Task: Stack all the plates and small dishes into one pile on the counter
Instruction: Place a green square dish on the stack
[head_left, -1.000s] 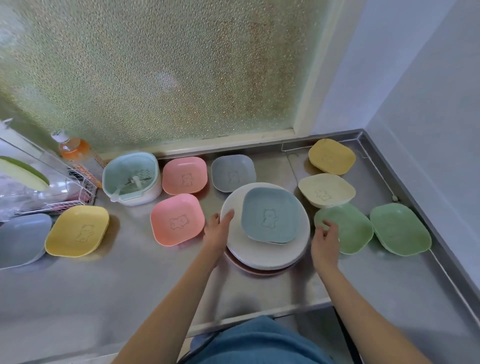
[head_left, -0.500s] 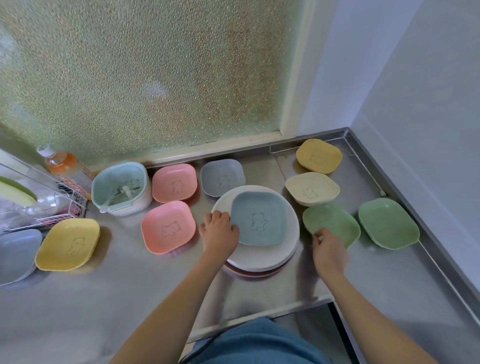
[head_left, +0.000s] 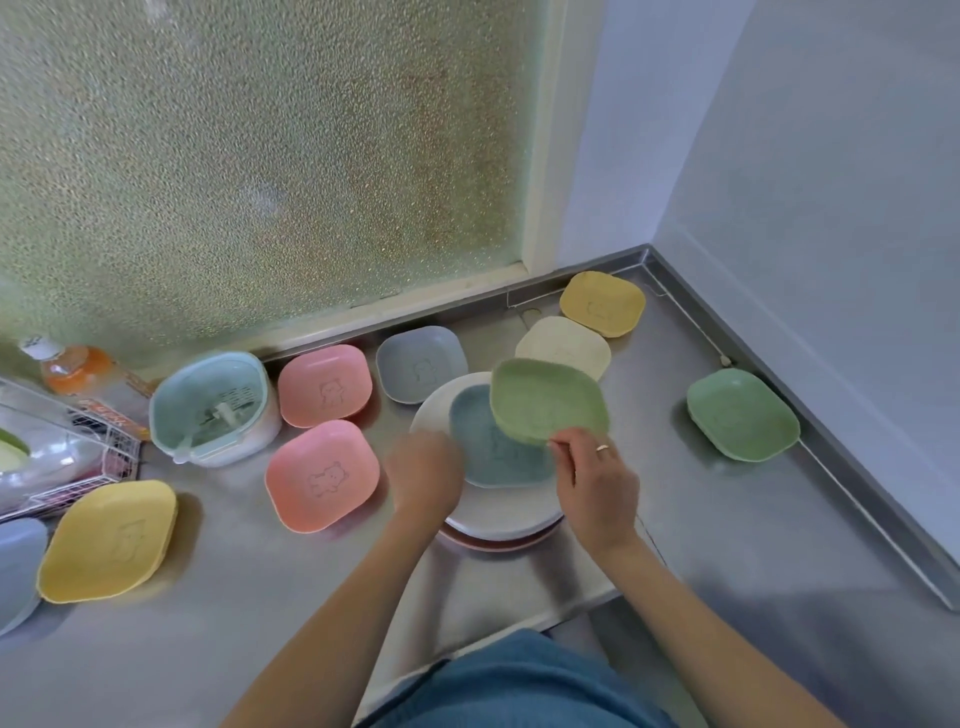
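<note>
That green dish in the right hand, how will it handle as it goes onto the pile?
The green dish looks like light, stiff plastic: the right hand holds it by one rim pinch without sag. Its shallow square form should nest into the blue dish, though smooth surfaces may let it slide off-centre.

Your right hand (head_left: 597, 486) pinches a green dish (head_left: 548, 400) by its near edge, tilted above the blue dish (head_left: 493, 457) topping the pile; your left hand (head_left: 426, 475) (blurred) sits at the pile's left side.
</note>
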